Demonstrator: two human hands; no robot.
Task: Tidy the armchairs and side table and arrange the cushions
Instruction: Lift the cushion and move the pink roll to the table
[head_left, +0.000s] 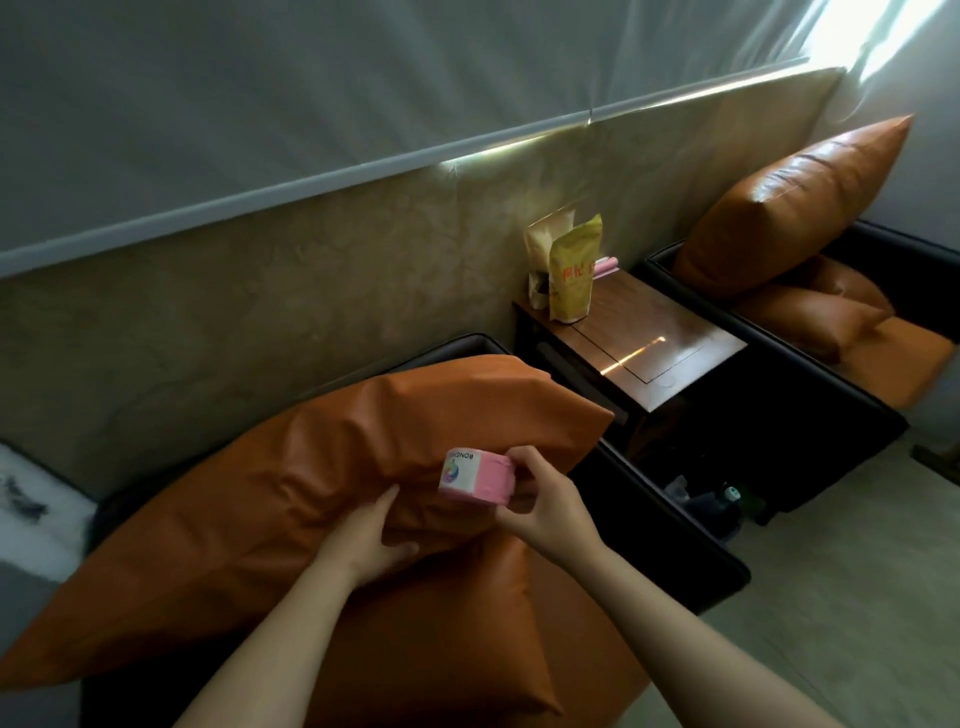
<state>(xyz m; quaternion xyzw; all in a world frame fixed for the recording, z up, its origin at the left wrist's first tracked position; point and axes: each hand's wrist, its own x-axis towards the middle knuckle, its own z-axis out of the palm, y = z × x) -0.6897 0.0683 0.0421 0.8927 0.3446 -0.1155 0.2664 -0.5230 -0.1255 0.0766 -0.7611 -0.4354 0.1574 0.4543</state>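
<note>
A large orange leather cushion lies tilted across the near armchair. My left hand grips a fold of that cushion near its lower edge. My right hand holds a pink wrapped roll with a colourful label, just above the cushion. The wooden side table stands between the two armchairs. On the far armchair a big orange cushion leans upright over a smaller orange cushion.
Two snack pouches, one yellow and one beige, stand at the back of the side table beside a pink item. Bottles and dark things sit on the floor under the table. A padded wall panel runs behind.
</note>
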